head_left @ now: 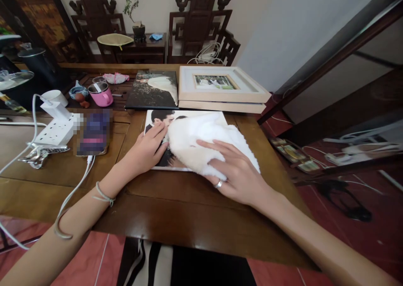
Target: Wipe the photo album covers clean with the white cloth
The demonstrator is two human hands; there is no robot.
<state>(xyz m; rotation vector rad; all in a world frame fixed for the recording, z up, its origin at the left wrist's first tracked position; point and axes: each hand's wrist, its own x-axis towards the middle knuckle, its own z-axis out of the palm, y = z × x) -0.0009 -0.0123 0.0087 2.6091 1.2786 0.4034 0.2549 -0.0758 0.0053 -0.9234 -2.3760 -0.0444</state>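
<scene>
A photo album (160, 162) with a couple's picture on its cover lies flat on the wooden table. My left hand (151, 145) rests on the left part of the cover, fingers stretched out and holding nothing. On the right side of the cover my right hand (234, 168) presses a fluffy white cloth (201, 135), its fingers bent into the fabric. The cloth hides most of the cover's right half and hangs past its right edge. A ring shows on my right hand.
Behind the album lie a dark photo panel (154, 90) and stacked framed pictures (220, 82). To the left are a pink mug (101, 95), a power strip (61, 128), a phone (94, 130) with its cable, and a silver ornament (42, 151). The table's right edge drops to red floor.
</scene>
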